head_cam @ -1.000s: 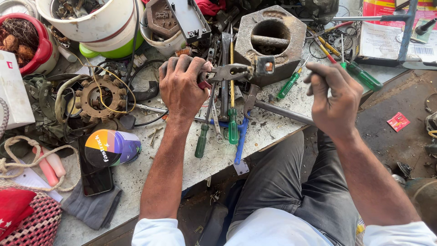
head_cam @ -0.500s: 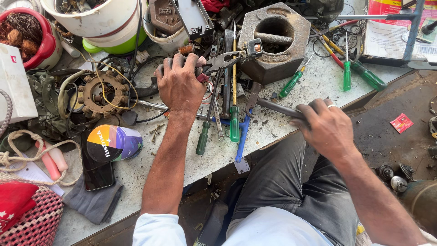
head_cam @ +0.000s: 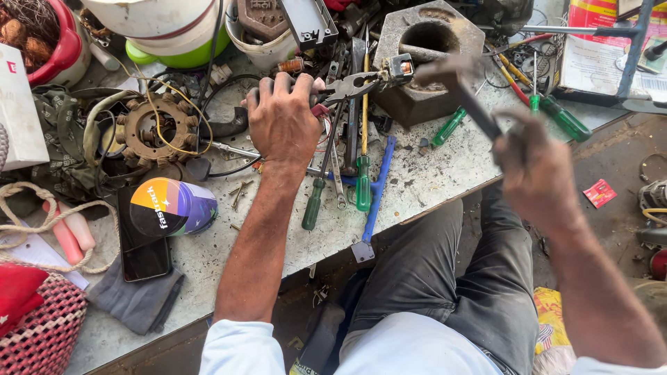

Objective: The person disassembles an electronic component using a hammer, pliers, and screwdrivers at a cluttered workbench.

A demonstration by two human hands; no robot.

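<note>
Left hand [head_cam: 283, 119] is clamped around the handles of a pair of pliers [head_cam: 345, 89], fist closed tight, resting on the bench top [head_cam: 431, 173]. The plier tips pinch a small boxy metal part [head_cam: 401, 68], which sits right against the near edge of a heavy hexagonal iron block [head_cam: 425, 52] with a round hole in it, toward the far side of the bench.

Right hand [head_cam: 535, 170] is off to the right, raised above the bench edge and wrapped around the handle of a hammer [head_cam: 462, 90]. It's blurry, but the head looks like it's up over the small part and the block.

Just near the pliers there's a scatter of green-handled screwdrivers [head_cam: 363, 182], a wrench and a blue tool [head_cam: 375, 201]. Left of the left hand sits a rusty toothed stator ring [head_cam: 156, 130] with wires around it, and nearer than that a colourful tin [head_cam: 172, 207] next to a black phone [head_cam: 144, 253]. Buckets [head_cam: 167, 28] stand along the far edge.
</note>
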